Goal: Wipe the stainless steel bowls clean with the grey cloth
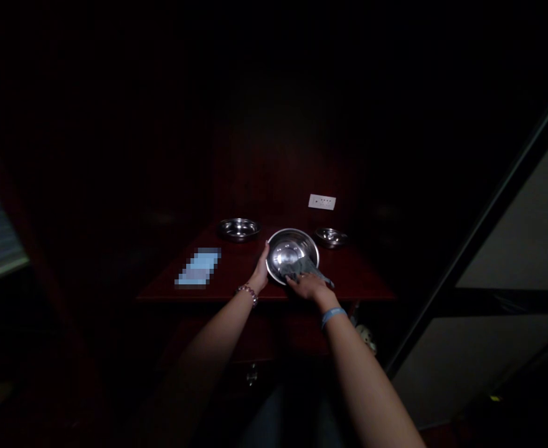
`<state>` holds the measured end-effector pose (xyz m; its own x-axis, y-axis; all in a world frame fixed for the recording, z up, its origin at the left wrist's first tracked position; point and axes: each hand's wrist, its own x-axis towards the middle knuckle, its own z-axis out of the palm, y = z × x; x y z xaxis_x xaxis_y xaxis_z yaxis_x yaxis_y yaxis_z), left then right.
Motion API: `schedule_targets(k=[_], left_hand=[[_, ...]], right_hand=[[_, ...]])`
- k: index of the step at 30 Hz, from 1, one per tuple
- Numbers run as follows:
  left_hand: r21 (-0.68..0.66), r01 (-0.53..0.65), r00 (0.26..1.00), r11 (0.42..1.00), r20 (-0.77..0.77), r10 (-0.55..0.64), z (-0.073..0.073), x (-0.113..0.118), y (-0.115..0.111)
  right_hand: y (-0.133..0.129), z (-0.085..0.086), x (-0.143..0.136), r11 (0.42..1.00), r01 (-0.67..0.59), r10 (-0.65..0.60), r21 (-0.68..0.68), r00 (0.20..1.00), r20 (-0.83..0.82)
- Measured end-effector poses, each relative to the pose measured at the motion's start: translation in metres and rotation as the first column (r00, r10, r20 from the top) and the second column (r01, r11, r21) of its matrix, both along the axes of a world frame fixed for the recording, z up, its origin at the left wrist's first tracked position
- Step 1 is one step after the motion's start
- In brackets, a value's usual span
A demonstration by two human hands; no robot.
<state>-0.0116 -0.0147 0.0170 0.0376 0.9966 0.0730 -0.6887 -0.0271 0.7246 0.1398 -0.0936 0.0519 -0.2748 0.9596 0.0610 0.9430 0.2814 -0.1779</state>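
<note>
A shiny metal bowl (288,244) is tilted toward me above the front part of a dark red table (162,289). My left hand (261,269) grips its left rim, fingers behind the wall and thumb at the edge. Inside the bowl's lower right lies a grey cloth (299,267), which hangs over the rim. My right hand (309,285) presses on this cloth, its fingers bent over it and partly hidden. Behind, on the left, stands a wide metal bowl (239,230); a smaller metal bowl (331,238) stands on the right.
A pixelated pale blue rectangle (198,267) lies at the table's left. On the back wall is a white socket panel (322,201). Below the tabletop are a drawer handle (252,374) and, at the right, a pale round object (366,337). The surroundings are dark.
</note>
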Motion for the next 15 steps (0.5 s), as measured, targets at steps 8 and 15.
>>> schedule_targets(k=[8, 15], left_hand=[[-0.018, 0.079, 0.997, 0.997, -0.012, -0.079, 0.003, 0.002, -0.003], [-0.047, 0.135, 0.991, 0.990, 0.002, -0.135, 0.002, 0.001, -0.004]], right_hand=[[0.016, -0.006, 0.008, 0.980, 0.154, -0.153, 0.128, 0.988, -0.018], [0.027, -0.011, 0.002, 0.963, 0.102, -0.077, 0.249, 0.991, -0.107]])
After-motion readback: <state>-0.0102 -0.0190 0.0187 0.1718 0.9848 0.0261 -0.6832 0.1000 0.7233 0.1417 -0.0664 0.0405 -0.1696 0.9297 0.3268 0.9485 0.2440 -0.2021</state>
